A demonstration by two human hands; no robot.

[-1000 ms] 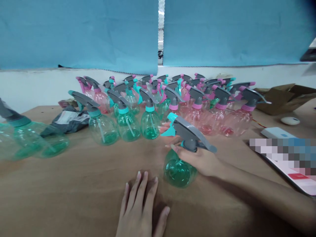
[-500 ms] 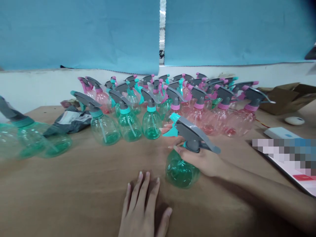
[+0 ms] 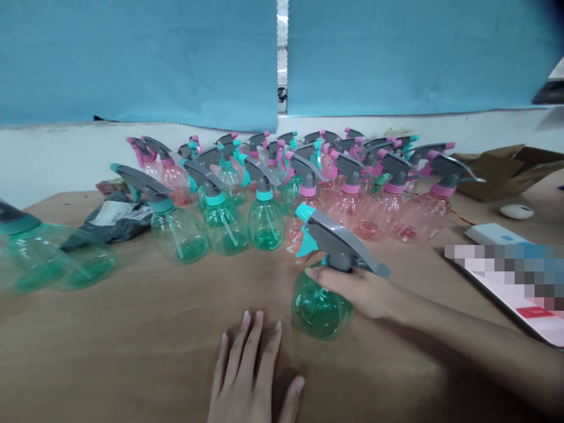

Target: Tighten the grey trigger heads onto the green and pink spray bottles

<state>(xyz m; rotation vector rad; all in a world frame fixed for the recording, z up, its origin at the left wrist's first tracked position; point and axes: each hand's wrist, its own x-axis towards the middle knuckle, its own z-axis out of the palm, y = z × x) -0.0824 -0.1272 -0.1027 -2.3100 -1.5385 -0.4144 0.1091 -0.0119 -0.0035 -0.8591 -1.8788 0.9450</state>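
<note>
My right hand [image 3: 365, 291] is wrapped round the neck of a green spray bottle [image 3: 321, 311] with a grey and turquoise trigger head. The bottle stands upright, close in front of me; whether its base rests on the tabletop I cannot tell. Flat on the brown table [image 3: 132, 352] lies my left hand [image 3: 249, 370], fingers spread, holding nothing, to the left of that bottle. Behind the hands is a row of clear green spray bottles [image 3: 267, 223] and pink spray bottles [image 3: 350, 205], with several more crowded at the back.
More green bottles [image 3: 83, 264] are at the left edge. A dark plastic bag [image 3: 117, 217] lies near them. To the right are an opened cardboard box [image 3: 502, 173], a white computer mouse [image 3: 516, 211], a white box [image 3: 497, 234] and a blurred-out screen [image 3: 506, 288]. Blue cloth [image 3: 145, 59] hangs behind.
The whole view has shifted slightly, so things sit a little further left. My right hand keeps its hold on the spray bottle, and my left hand stays flat on the table.
</note>
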